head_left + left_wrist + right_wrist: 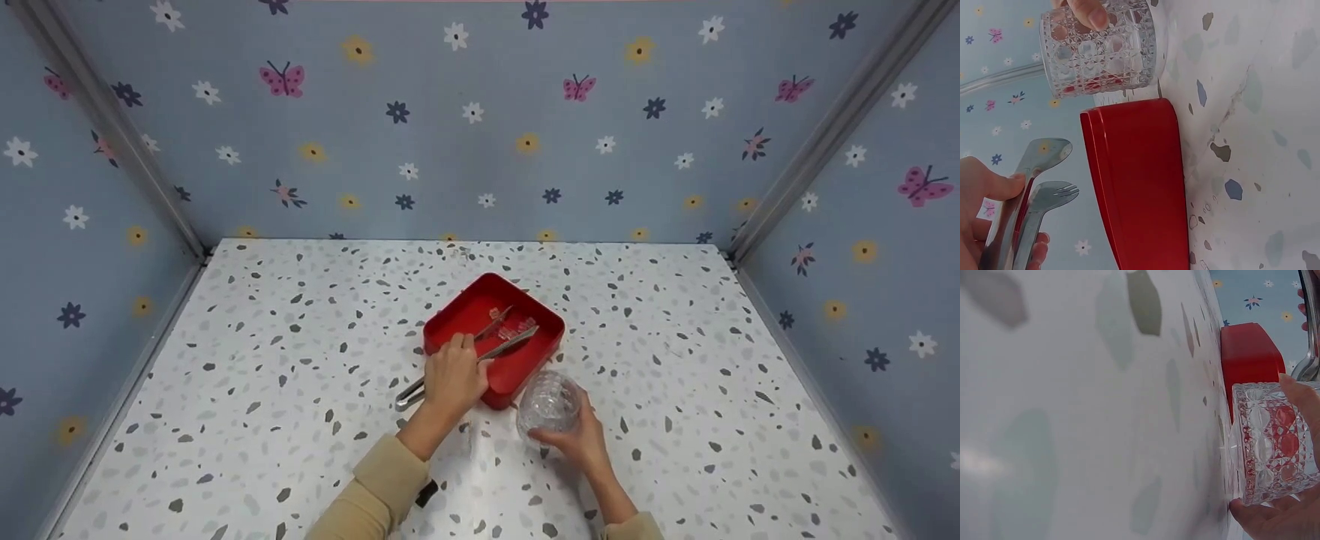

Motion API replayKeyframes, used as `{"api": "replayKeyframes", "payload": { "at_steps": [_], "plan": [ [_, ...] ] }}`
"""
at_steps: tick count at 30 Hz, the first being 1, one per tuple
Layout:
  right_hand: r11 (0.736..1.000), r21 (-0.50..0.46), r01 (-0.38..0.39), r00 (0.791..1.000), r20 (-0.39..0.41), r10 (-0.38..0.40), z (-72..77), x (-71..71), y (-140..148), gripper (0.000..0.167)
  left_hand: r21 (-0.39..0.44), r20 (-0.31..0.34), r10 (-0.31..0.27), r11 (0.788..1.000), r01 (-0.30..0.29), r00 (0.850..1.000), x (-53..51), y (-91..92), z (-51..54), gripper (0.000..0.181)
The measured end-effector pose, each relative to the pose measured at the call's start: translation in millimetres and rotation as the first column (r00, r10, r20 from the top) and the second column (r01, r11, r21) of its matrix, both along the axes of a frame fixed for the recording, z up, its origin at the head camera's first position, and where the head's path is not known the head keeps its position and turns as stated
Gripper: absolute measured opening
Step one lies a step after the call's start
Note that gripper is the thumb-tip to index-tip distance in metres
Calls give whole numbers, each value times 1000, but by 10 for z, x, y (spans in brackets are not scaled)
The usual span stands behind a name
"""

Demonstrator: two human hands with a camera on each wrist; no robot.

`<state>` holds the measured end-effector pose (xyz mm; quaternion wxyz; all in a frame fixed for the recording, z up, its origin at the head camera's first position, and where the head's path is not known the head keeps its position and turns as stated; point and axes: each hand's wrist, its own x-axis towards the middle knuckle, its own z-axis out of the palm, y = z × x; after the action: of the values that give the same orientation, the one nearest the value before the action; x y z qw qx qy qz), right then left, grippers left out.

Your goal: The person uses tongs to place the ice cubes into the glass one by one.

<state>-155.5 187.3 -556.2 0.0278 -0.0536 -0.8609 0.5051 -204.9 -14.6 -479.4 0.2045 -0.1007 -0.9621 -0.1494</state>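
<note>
My left hand (456,375) grips a pair of metal tongs (1044,197) above a red tray (517,375). One tip of the tongs is spoon-shaped and the other is pronged like a fork; they stand apart with nothing visible between them. Inside the tray lie several small clear cubes (506,331). Just right of the tray's near corner, my right hand (583,441) holds a clear patterned glass (549,409) around its side. The glass stands upright at the tabletop. Whether anything is in it, I cannot tell.
The white speckled table (300,360) is bounded by a patterned back wall (480,135) and side walls with metal corner posts (817,135). A small black item (426,493) shows beside the left sleeve.
</note>
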Motion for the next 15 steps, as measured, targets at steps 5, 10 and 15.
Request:
{"api": "replayKeyframes", "payload": {
  "at_steps": [5,10,15],
  "plan": [
    [1000,-3,3,1000,2,-3,4,-10,-3,101,-20,-2,8,1000,-8,1000,-65,-9,-23,36],
    [1000,-8,4,1000,21,-4,8,-19,1,101,-57,10,23,998,-23,1000,-141,-6,-49,36],
    [1000,-22,5,1000,4,-5,0,-16,3,99,-105,30,46,994,-43,998,-241,-8,-66,37]
  ]
}}
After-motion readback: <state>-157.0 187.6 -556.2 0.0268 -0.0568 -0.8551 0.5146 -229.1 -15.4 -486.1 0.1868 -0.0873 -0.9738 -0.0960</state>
